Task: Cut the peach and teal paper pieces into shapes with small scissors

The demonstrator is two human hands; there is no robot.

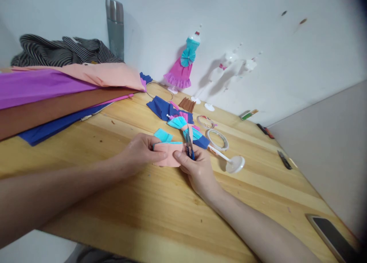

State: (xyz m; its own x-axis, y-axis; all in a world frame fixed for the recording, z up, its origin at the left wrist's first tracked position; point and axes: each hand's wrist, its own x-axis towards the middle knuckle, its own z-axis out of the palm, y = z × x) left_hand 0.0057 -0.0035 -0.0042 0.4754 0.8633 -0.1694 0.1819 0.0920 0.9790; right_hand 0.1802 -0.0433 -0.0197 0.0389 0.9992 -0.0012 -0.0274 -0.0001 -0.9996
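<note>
A peach piece of crepe paper (169, 159) with a turquoise top edge is stretched between my two hands. My left hand (142, 150) pinches its left end between thumb and fingers. My right hand (199, 169) has its thumb on the right end and also holds a pair of scissors (189, 145), blades pointing away from me. Just behind lies a small turquoise paper piece (163, 135). Beyond the scissors, a mini dress form (235, 164) lies on its side, its white base toward the right, dressed in turquoise and dark blue paper.
Folded crepe paper (43, 87) is stacked at left before striped cloth (69, 51) and a grey bottle (115, 33). A dressed form (186, 66) and two white forms (226, 62) stand by the wall. Tape rolls (224, 144), a dark cutter (284, 159) and a phone (332, 236) lie right.
</note>
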